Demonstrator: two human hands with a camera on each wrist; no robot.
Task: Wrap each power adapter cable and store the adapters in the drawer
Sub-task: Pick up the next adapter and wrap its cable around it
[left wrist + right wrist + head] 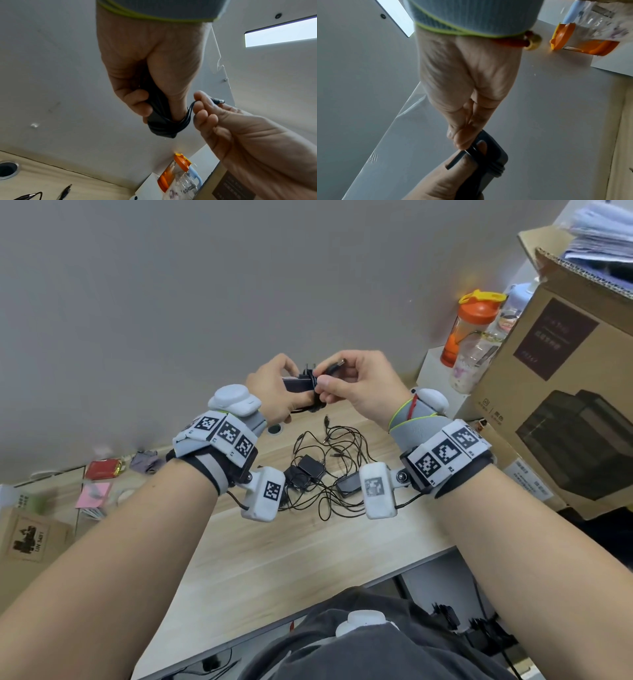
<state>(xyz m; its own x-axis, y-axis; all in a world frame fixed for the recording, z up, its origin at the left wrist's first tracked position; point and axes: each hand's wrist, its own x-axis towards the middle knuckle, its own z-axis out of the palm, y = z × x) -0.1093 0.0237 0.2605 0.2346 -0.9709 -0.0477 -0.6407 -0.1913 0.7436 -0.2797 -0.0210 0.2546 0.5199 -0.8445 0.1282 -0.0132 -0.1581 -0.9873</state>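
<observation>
Both hands are raised above the worktop point(274, 546). Left hand point(274, 392) grips a black power adapter point(297, 385) with its cable point(186, 119) wound round the body. Right hand point(356, 388) pinches the cable's plug end point(217, 101) just beside the adapter. Below the held adapter: a tangle of other adapters and loose cables point(322, 474) on the worktop. Right of that tangle, an open cardboard box point(561, 392) with papers point(603, 237) on top; orange-lidded bottle point(469, 326) beside it.

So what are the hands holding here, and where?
The left hand grips the black adapter by its body; the right hand pinches its cable near the barrel plug.
</observation>
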